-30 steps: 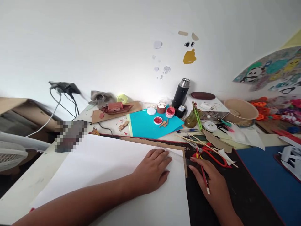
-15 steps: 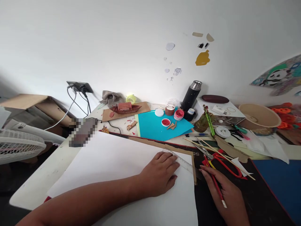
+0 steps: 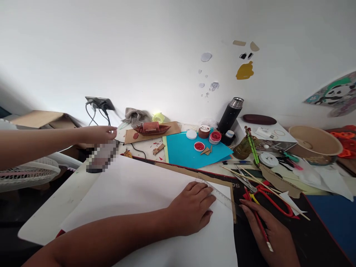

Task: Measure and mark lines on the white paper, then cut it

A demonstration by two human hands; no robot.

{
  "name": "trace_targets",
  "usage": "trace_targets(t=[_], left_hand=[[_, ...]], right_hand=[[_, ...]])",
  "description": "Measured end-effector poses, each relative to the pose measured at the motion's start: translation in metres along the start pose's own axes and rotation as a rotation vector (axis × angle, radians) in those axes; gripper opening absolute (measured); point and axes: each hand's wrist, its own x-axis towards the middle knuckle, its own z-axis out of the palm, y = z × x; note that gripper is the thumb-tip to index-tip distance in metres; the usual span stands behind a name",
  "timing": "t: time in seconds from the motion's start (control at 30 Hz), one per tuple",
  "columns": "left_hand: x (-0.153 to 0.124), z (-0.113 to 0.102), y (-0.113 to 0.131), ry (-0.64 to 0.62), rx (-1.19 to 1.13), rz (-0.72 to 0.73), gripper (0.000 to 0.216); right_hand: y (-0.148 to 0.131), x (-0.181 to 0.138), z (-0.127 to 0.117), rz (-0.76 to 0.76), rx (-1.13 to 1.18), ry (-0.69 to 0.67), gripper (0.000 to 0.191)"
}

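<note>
A clear ruler (image 3: pixel 221 197) lies across a large white sheet of paper (image 3: pixel 133 193). My left hand (image 3: pixel 191 207) rests palm down on the sheet, its fingers lying over the ruler's left part. Between the thumb and fingers of my right hand (image 3: pixel 271 231) is a red pencil (image 3: pixel 261 228), white end toward me. This hand is at the ruler's right end, beyond the paper's edge; the fingertips partly hide the pencil's far part. Just past it lie red-handled scissors (image 3: pixel 274 200) and thin wooden sticks.
Another person's hand (image 3: pixel 104 134) reaches in from the left, above a pixelated object (image 3: pixel 102 155). At the back are a model boat (image 3: pixel 152 128), a blue sheet (image 3: pixel 180 152) with red paint jars, a black thermos (image 3: pixel 229 115) and a beige bowl (image 3: pixel 314 141).
Another person's arm has come in from the left. The view has shifted slightly. My hands hold the same places on the ruler and pencil.
</note>
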Motion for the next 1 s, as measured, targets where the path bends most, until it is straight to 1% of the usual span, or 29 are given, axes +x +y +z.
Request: trace_targets(t=[0.13, 0.33, 0.5, 0.57, 0.67, 0.8, 1.0], left_hand=[[0.000, -0.001, 0.001, -0.002, 0.006, -0.003, 0.043], [0.000, 0.000, 0.000, 0.007, 0.035, -0.001, 0.042], [0.000, -0.002, 0.000, 0.027, 0.018, 0.005, 0.040], [-0.001, -0.001, 0.000, 0.048, -0.001, 0.009, 0.039], [-0.002, 0.002, -0.003, 0.090, -0.018, 0.020, 0.038], [-0.001, 0.006, -0.004, 0.115, 0.005, 0.037, 0.038], [-0.001, 0.005, -0.003, 0.116, 0.088, 0.075, 0.037]], right_hand=[[0.001, -0.001, 0.001, 0.016, 0.019, -0.016, 0.039], [0.000, 0.001, -0.002, 0.006, 0.048, -0.040, 0.034], [-0.013, 0.005, -0.005, 0.085, 0.103, -0.039, 0.027], [-0.019, 0.007, -0.005, 0.095, 0.124, -0.051, 0.024], [-0.025, 0.009, -0.005, 0.120, 0.140, -0.033, 0.022], [-0.023, 0.007, -0.002, 0.122, 0.156, -0.040, 0.019], [-0.021, 0.005, -0.002, 0.122, 0.180, -0.029, 0.019]])
